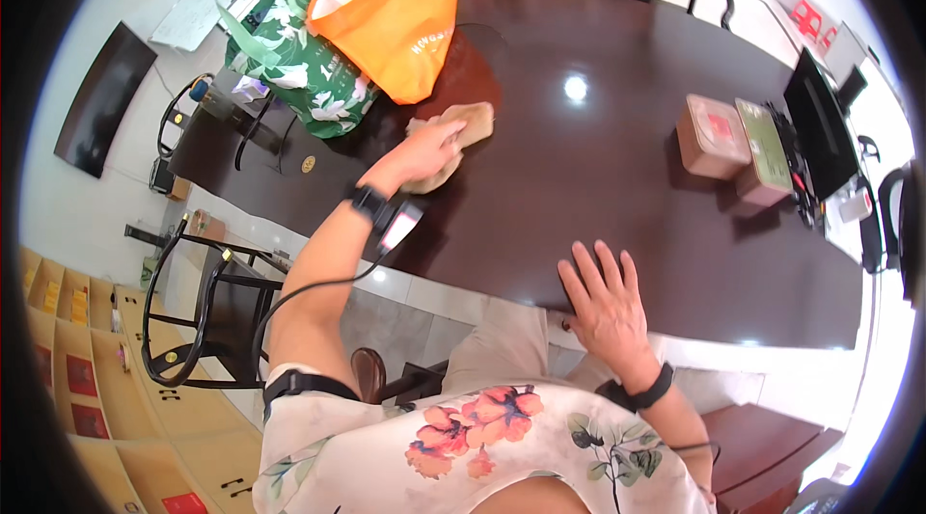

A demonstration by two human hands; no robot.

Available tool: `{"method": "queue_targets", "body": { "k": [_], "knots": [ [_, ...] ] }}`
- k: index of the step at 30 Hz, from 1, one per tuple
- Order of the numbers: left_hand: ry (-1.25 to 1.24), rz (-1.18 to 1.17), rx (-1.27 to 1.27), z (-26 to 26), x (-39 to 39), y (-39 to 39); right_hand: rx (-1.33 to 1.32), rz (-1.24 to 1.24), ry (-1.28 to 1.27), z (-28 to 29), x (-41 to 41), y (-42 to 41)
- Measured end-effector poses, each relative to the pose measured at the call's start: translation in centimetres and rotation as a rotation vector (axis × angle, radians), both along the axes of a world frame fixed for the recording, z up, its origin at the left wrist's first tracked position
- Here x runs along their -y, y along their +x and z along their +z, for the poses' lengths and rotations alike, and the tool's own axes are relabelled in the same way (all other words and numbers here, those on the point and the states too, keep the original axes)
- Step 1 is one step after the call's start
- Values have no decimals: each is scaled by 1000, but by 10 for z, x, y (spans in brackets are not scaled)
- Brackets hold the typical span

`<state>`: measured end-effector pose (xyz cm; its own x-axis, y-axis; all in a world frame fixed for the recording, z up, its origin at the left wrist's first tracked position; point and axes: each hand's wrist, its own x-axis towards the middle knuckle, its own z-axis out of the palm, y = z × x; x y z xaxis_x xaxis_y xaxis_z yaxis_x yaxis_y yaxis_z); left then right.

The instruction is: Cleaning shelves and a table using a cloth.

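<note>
My left hand (417, 154) presses on a folded beige cloth (474, 122), which lies flat on the dark wooden table (535, 203). Part of the cloth bunches up beneath and beside the palm. Just beyond it stand an orange bag (405, 29) and a green floral bag (318, 73). My right hand (609, 308) rests palm down at the near edge of the table, fingers spread, with nothing in it.
Two lidded boxes, one pinkish (716, 138) and one with a green top (763, 149), stand at the right beside a monitor (821, 127). A dark bottle (239, 112) is at the far left. Black chairs (217, 311) surround the table.
</note>
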<state>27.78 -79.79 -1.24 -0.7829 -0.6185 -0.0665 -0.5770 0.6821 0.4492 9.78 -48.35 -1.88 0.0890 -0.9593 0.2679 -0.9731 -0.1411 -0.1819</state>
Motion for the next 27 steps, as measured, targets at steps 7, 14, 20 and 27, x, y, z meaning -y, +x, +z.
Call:
{"method": "queue_targets", "body": {
  "k": [7,14,20,27],
  "knots": [
    [222,135,-34,32,-77,38,-10,10,-54,-2,-2,-3],
    [1163,162,-1108,35,-156,-11,1136,-98,-96,6,3,-9],
    [1132,84,-1152,12,-223,-63,1239,-113,-57,26,4,-6],
    [909,-85,-1054,15,-204,-46,1056,37,-164,31,-7,-6]
  ]
}}
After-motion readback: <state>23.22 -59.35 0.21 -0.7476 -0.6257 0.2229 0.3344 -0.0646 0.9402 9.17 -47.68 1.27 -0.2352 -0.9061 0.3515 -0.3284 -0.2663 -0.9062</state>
